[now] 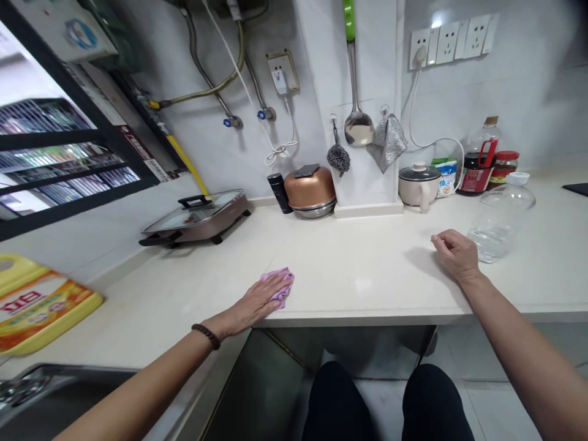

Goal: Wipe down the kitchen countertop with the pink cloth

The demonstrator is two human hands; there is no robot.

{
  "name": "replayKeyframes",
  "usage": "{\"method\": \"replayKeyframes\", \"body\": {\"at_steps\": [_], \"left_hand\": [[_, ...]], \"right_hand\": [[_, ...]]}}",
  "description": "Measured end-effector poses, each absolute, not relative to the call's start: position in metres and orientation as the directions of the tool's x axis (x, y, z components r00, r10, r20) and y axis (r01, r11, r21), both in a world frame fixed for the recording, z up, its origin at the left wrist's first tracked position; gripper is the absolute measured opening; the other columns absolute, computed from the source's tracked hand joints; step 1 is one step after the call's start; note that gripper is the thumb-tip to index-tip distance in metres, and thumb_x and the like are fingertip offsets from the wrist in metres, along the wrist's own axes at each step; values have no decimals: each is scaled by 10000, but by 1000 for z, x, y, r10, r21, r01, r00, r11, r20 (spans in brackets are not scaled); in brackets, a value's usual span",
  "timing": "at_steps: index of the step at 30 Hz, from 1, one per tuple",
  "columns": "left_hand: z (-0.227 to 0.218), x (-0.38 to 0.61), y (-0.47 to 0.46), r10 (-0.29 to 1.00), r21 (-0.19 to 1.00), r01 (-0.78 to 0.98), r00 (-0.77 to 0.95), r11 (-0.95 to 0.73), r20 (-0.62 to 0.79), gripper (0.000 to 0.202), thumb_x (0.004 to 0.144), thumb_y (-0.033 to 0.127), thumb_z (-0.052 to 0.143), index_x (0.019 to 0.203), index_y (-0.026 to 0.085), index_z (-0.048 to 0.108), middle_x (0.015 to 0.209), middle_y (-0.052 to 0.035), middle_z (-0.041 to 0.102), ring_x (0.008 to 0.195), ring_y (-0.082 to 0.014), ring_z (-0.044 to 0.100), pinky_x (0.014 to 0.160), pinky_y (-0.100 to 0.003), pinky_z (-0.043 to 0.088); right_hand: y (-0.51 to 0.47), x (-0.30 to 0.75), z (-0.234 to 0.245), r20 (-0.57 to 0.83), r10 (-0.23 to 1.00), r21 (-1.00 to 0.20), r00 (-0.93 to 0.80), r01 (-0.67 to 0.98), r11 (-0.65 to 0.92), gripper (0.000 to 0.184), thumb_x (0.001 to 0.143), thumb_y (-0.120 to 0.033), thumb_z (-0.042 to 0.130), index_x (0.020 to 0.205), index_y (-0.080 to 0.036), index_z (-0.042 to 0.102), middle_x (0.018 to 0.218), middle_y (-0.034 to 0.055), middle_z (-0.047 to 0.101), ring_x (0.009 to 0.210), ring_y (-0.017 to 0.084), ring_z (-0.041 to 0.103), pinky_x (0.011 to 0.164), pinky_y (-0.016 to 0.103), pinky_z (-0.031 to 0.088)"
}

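My left hand (257, 303), with a dark bracelet at its wrist, rests on the worktop near the front edge. Under its fingers is a crumpled purple cloth (285, 285), held against the surface. On the right, my right hand (454, 252) is curled into a loose fist just above the worktop, with nothing visible in it. Close beside that hand stands a large clear plastic bottle (493, 229) with a white cap. The pale worktop (349, 263) runs between both hands.
Along the wall stand an electric pan (197, 217), a black flask (279, 193), a copper-coloured pot (310, 190), a small cooker (419, 185) and a dark sauce bottle (478, 162). At left are a yellow detergent jug (41, 309) and a sink (68, 401). A ladle (359, 125) hangs above.
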State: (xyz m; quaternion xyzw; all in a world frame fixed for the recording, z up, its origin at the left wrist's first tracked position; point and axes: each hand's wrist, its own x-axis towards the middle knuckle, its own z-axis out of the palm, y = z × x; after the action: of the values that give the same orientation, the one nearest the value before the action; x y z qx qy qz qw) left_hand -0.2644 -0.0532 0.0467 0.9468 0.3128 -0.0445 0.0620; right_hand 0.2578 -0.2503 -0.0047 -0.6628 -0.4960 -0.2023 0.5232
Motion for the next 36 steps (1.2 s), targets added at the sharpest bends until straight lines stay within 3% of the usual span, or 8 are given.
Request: {"method": "replayKeyframes", "body": {"at_steps": [5,10,16,20,23,28,32,36], "left_hand": [[42,-205,-64,525,68,537,839,-841,-140,665,1073,590,286,1680,320,308,1755,-30,232,1632,-262,189,1314,-462,153],[39,-99,-92,384,145,406,909,-902,-160,656,1084,534,309,1692,292,253,1774,-55,185,1647,-271,106,1316,-538,51],[29,32,-160,147,195,159,986,-968,-73,607,1062,548,361,1631,336,342,1744,-60,290,1623,-303,175,1285,-594,110],[20,82,-187,12,181,16,1000,-983,-22,587,1054,542,366,1573,272,425,1688,-113,369,1566,-345,279,1252,-639,169],[17,101,-177,56,174,53,998,-983,16,573,1059,540,326,1555,276,439,1649,-115,416,1545,-355,304,1240,-681,164],[16,120,-142,299,204,299,954,-932,-32,606,1058,560,280,1618,341,362,1745,-53,265,1604,-445,105,1231,-741,115],[16,126,-133,387,197,383,922,-903,-19,545,1064,545,296,1576,410,427,1735,-1,303,1579,-428,203,1234,-711,171],[16,117,-138,357,158,349,934,-924,22,508,1075,474,316,1561,393,442,1703,-6,363,1536,-333,312,1248,-634,227]], "right_hand": [[-249,257,-6,779,448,-504,439,863,31,432,949,-553,544,682,-228,641,676,37,646,598,168,556,604,318,397],[-248,260,-9,782,437,-506,445,862,27,429,944,-550,551,678,-228,646,668,28,640,582,161,546,597,315,391],[-247,265,-12,789,433,-492,436,871,19,438,958,-557,543,691,-228,653,680,34,653,585,164,554,598,310,399],[-248,266,-11,794,438,-478,421,878,22,424,969,-534,540,703,-226,658,693,43,665,596,169,572,609,307,417],[-249,265,-10,806,436,-466,400,883,53,375,963,-476,567,705,-222,661,707,36,678,597,160,582,614,299,422],[-248,267,-12,819,424,-452,387,890,62,367,965,-448,578,689,-217,652,680,18,652,580,146,561,605,298,406],[-246,271,-15,803,443,-466,398,884,50,404,975,-494,563,692,-220,653,684,19,654,580,149,561,601,303,403],[-245,272,-17,794,450,-476,407,879,44,413,979,-505,562,693,-222,654,686,14,651,582,147,561,604,304,402]]}}
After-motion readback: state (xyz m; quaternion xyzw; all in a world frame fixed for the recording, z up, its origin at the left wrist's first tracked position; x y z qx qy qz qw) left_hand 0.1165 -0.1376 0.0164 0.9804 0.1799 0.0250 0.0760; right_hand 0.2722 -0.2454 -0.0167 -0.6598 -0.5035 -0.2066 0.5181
